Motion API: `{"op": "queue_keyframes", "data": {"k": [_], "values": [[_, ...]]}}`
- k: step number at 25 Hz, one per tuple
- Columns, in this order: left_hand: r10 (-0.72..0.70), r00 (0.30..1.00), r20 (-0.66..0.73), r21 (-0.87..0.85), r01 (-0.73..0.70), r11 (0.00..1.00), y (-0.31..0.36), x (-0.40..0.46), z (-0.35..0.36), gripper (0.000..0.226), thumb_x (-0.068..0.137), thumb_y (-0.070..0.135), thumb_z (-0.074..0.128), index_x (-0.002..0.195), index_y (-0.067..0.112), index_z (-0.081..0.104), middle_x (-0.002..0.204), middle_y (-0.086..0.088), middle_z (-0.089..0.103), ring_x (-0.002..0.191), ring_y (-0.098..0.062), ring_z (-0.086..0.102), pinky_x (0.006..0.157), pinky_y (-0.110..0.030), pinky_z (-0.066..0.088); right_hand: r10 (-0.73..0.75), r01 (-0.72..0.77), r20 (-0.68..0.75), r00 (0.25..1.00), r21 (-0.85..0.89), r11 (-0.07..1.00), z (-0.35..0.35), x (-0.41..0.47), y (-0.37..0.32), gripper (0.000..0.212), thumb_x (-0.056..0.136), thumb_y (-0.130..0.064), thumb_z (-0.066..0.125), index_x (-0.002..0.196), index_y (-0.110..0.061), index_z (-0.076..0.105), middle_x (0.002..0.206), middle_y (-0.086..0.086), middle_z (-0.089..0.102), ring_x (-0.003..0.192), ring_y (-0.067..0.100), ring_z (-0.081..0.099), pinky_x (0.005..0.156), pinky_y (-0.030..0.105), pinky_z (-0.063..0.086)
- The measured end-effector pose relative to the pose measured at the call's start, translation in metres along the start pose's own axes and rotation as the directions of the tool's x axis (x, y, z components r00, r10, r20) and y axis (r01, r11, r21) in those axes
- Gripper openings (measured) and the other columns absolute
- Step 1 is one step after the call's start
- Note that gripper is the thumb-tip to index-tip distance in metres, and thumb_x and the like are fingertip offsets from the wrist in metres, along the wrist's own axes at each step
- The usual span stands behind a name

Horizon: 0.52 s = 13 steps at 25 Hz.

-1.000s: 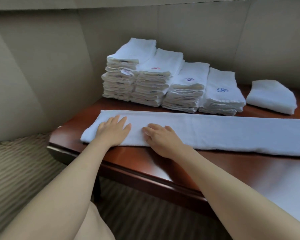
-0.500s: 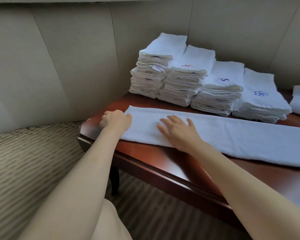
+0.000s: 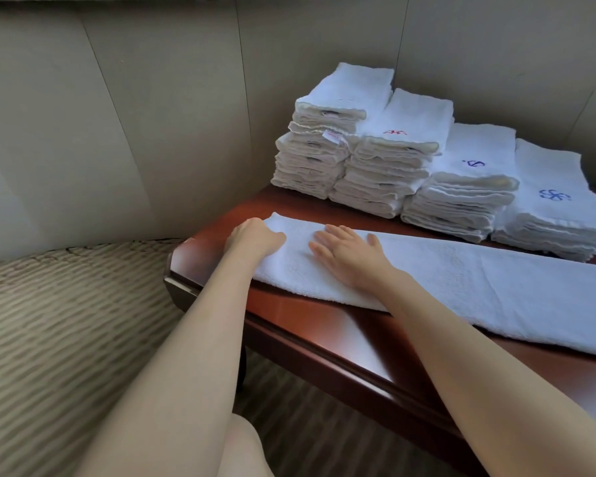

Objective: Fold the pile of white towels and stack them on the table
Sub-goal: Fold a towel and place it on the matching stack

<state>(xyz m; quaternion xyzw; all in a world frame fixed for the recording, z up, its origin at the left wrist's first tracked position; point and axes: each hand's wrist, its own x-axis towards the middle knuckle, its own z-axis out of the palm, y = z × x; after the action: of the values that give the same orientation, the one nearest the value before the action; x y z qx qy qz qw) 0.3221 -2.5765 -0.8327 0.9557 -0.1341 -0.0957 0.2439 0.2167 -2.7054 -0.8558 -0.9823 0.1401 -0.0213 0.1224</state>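
Observation:
A long white towel point(image 3: 479, 287), folded lengthwise into a strip, lies across the dark red wooden table point(image 3: 310, 325) and runs off the right edge of the view. My left hand point(image 3: 253, 237) grips the towel's left end, fingers curled around its edge. My right hand point(image 3: 350, 251) lies flat on the towel just to the right, fingers straight and spread. Behind the strip, several stacks of folded white towels point(image 3: 427, 166) stand side by side against the wall, some with red or blue embroidery on top.
Padded beige wall panels point(image 3: 152, 115) close off the back and left. The table's left corner point(image 3: 179, 259) sits close to my left hand. Striped carpet point(image 3: 66, 339) covers the floor to the left and under the table.
My left hand slid from lying flat on the towel to its left end and curled around the edge. My right hand stayed flat beside it. The view shifted left.

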Motion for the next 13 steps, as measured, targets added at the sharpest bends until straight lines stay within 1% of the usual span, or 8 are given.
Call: {"op": "queue_keyframes", "data": {"k": [3, 5, 7, 9, 10, 11, 12, 13], "values": [[-0.045, 0.997, 0.059, -0.089, 0.05, 0.995, 0.003, 0.007, -0.01, 0.072, 0.092, 0.027, 0.051, 0.146, -0.003, 0.014, 0.141, -0.017, 0.039, 0.125, -0.034, 0.042, 0.099, -0.036, 0.04, -0.011, 0.011, 0.01, 1.0, 0.026, 1.0, 0.001, 0.009, -0.005, 0.049, 0.102, -0.047, 0.018, 0.141, -0.024, 0.038, 0.155, -0.009, 0.023, 0.146, 0.01, 0.008, 0.113, 0.05, 0.004], [-0.071, 0.988, 0.138, -0.11, 0.087, 0.99, 0.001, 0.011, -0.019, 0.077, 0.092, 0.028, 0.052, 0.147, -0.002, 0.007, 0.142, -0.018, 0.037, 0.127, -0.034, 0.041, 0.1, -0.038, 0.039, -0.012, 0.012, 0.003, 1.0, 0.052, 0.999, 0.001, 0.012, -0.005, 0.049, 0.102, -0.046, 0.019, 0.138, -0.022, 0.042, 0.153, -0.007, 0.026, 0.145, 0.009, 0.01, 0.114, 0.05, 0.004], [-0.073, 0.974, 0.216, -0.185, 0.115, 0.976, -0.006, 0.016, -0.023, 0.074, 0.086, 0.029, 0.058, 0.146, 0.002, 0.024, 0.135, -0.016, 0.046, 0.119, -0.032, 0.051, 0.097, -0.039, 0.046, -0.008, 0.009, -0.017, 1.0, 0.069, 0.998, 0.0, 0.013, -0.003, 0.051, 0.101, -0.048, 0.023, 0.138, -0.021, 0.044, 0.155, -0.006, 0.024, 0.145, 0.009, 0.01, 0.114, 0.049, 0.006], [-0.044, 0.971, 0.237, -0.374, 0.132, 0.918, -0.012, 0.021, -0.019, 0.054, 0.08, 0.025, 0.063, 0.127, 0.001, 0.05, 0.108, -0.013, 0.063, 0.089, -0.024, 0.067, 0.076, -0.032, 0.056, -0.024, 0.025, -0.006, 1.0, 0.14, 0.99, -0.008, 0.01, -0.002, 0.059, 0.097, -0.055, 0.031, 0.145, -0.022, 0.036, 0.157, -0.007, 0.02, 0.145, 0.009, 0.013, 0.117, 0.044, 0.01], [-0.03, 0.974, 0.226, -0.47, 0.136, 0.872, -0.011, 0.02, -0.018, 0.04, 0.082, 0.021, 0.063, 0.115, 0.0, 0.057, 0.093, -0.011, 0.065, 0.071, -0.019, 0.068, 0.062, -0.025, 0.054, -0.058, 0.05, 0.029, 0.998, 0.234, 0.971, -0.015, 0.006, -0.004, 0.065, 0.094, -0.059, 0.038, 0.147, -0.022, 0.033, 0.156, -0.008, 0.023, 0.144, 0.01, 0.018, 0.117, 0.039, 0.014], [-0.025, 0.976, 0.216, -0.563, 0.145, 0.814, -0.007, 0.017, -0.018, 0.028, 0.085, 0.018, 0.062, 0.107, 0.001, 0.061, 0.082, -0.009, 0.063, 0.06, -0.016, 0.065, 0.052, -0.022, 0.05, -0.115, 0.08, 0.081, 0.99, 0.353, 0.932, -0.021, 0.005, -0.008, 0.071, 0.09, -0.061, 0.047, 0.147, -0.022, 0.032, 0.154, -0.008, 0.029, 0.142, 0.012, 0.024, 0.116, 0.033, 0.019], [-0.009, 0.974, 0.225, -0.664, 0.161, 0.73, -0.002, 0.013, -0.02, 0.022, 0.086, 0.016, 0.061, 0.104, 0.002, 0.064, 0.078, -0.008, 0.062, 0.056, -0.016, 0.064, 0.05, -0.022, 0.048, -0.222, 0.155, 0.104, 0.969, 0.444, 0.882, -0.028, 0.003, -0.012, 0.075, 0.086, -0.059, 0.056, 0.146, -0.021, 0.034, 0.149, -0.008, 0.036, 0.14, 0.014, 0.03, 0.115, 0.03, 0.023], [0.03, 0.968, 0.25, -0.769, 0.18, 0.613, 0.007, 0.005, -0.024, 0.017, 0.088, 0.014, 0.06, 0.1, 0.002, 0.064, 0.078, -0.009, 0.063, 0.057, -0.017, 0.064, 0.051, -0.024, 0.05, -0.345, 0.271, 0.078, 0.935, 0.469, 0.84, -0.032, 0.002, -0.016, 0.075, 0.083, -0.054, 0.065, 0.143, -0.017, 0.038, 0.144, -0.006, 0.043, 0.136, 0.017, 0.037, 0.113, 0.031, 0.029]]}}
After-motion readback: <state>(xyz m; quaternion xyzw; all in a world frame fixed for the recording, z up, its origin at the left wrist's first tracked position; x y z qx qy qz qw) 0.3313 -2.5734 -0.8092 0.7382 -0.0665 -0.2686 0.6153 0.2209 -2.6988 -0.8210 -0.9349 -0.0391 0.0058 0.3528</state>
